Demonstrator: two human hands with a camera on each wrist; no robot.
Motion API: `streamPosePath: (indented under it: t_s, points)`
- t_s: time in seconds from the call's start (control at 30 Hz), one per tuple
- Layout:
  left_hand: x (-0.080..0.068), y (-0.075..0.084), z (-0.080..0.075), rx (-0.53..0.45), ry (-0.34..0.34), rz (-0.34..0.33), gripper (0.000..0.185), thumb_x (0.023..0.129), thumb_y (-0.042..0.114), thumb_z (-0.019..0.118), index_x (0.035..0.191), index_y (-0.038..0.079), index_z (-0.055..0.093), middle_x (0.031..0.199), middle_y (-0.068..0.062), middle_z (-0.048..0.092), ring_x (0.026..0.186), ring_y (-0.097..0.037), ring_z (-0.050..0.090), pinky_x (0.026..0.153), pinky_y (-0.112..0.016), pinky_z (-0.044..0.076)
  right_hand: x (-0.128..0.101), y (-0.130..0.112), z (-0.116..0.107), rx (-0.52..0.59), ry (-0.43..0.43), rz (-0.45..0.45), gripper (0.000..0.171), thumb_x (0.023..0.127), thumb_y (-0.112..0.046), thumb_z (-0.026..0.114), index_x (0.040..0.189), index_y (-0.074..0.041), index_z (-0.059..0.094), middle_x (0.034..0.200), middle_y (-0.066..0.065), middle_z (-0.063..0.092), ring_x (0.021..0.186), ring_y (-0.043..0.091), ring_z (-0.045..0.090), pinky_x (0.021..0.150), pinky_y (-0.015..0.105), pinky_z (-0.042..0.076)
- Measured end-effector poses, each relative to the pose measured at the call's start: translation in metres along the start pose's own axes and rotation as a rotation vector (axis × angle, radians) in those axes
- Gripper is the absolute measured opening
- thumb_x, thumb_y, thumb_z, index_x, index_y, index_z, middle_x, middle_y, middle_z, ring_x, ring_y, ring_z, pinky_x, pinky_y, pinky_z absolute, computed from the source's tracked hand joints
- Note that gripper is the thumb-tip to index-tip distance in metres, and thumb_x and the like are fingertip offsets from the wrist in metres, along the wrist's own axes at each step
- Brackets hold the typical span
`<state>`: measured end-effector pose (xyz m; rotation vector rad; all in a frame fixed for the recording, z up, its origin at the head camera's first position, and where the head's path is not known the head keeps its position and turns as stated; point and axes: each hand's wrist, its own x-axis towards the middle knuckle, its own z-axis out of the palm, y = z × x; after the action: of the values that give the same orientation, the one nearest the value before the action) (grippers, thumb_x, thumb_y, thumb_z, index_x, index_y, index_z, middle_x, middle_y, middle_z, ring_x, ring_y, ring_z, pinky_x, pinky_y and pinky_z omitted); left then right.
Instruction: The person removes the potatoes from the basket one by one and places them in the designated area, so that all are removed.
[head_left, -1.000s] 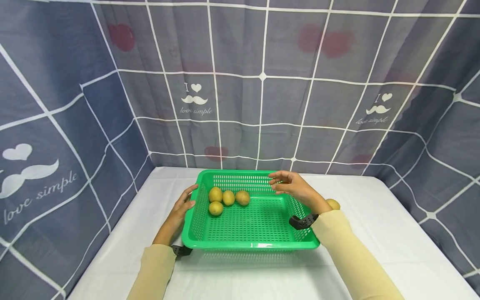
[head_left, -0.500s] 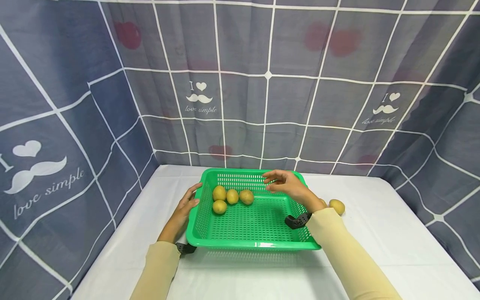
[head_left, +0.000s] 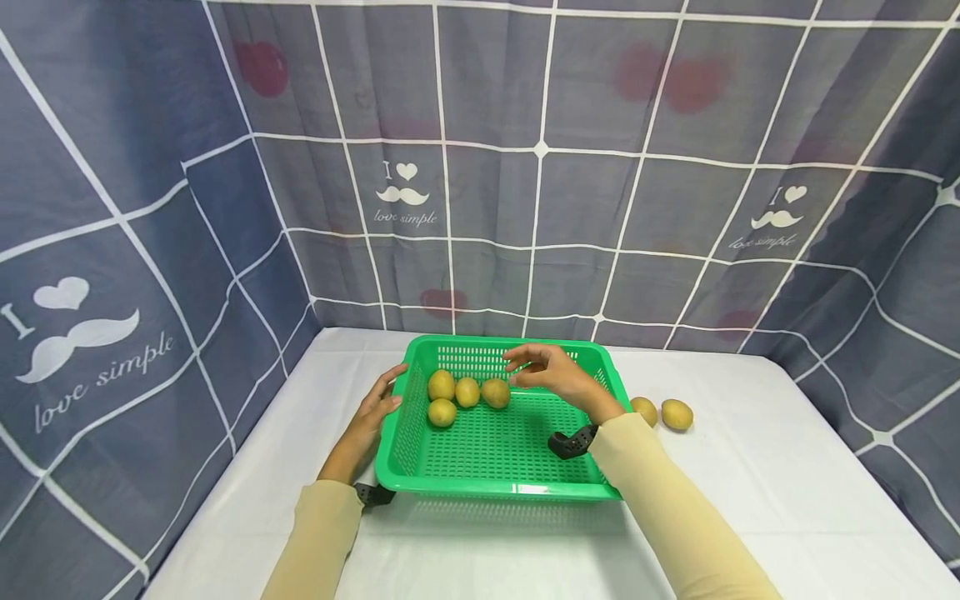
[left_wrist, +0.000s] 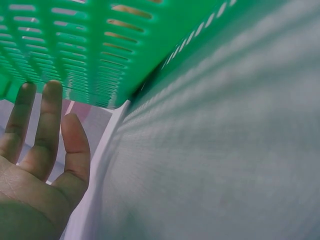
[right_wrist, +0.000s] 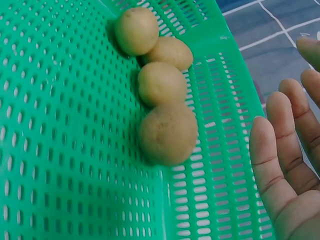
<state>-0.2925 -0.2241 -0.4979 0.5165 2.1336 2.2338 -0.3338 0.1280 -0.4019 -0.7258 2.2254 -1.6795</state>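
Green basket (head_left: 487, 454), long axis toward wall; left hand (head_left: 372, 410), right hand (head_left: 551, 375) grips slack, empty.

The right hand (head_left: 551, 375) slides leftward over the green basket (head_left: 585, 492) — a second ago it hovered by the far right corner, now its open fingers (head_left: 525, 358) hang just beside the nearest potato (head_left: 495, 392) of the four in the basket. As the forearm swings in, it uncovers the table (head_left: 787, 500) to the right: one potato (head_left: 677, 414) showed there half hidden before, and now it lies in full view with a second potato (head_left: 643, 410) just beside it — two out in the open, close by the basket's right wall.
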Motion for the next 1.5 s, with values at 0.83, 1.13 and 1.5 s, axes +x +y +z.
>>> streamPosePath:
  t_s: [0.83,1.13,1.5]
  points:
    - [0.002,0.003,-0.001,0.012,-0.016,-0.019,0.067,0.107,0.015,0.043,0.169,0.002,0.023,0.17,-0.031,0.028,0.129,-0.005,0.051,0.102,-0.025,0.047,0.028,0.004,0.046,-0.007,-0.042,0.04,0.045,0.098,-0.003,0.073,0.141,0.007,0.065,0.129,0.022,0.069,0.105,0.021,0.065,0.098,0.051,0.057]
    - [0.002,0.001,-0.002,0.01,-0.023,-0.002,0.066,0.107,0.015,0.043,0.169,0.002,0.024,0.168,-0.033,0.029,0.128,-0.008,0.053,0.101,-0.026,0.048,0.038,0.004,0.063,0.015,-0.07,0.049,0.048,0.097,0.0,0.069,0.143,0.013,0.06,0.129,0.025,0.067,0.102,0.019,0.066,0.1,0.056,0.057]
    - [0.001,0.0,-0.002,-0.019,-0.02,0.005,0.066,0.106,0.014,0.043,0.168,0.0,0.024,0.164,-0.034,0.032,0.123,-0.008,0.056,0.099,-0.026,0.051,0.048,0.012,0.072,-0.012,-0.081,0.115,0.046,0.096,-0.002,0.072,0.141,0.007,0.065,0.135,0.023,0.066,0.106,0.02,0.067,0.093,0.036,0.059]
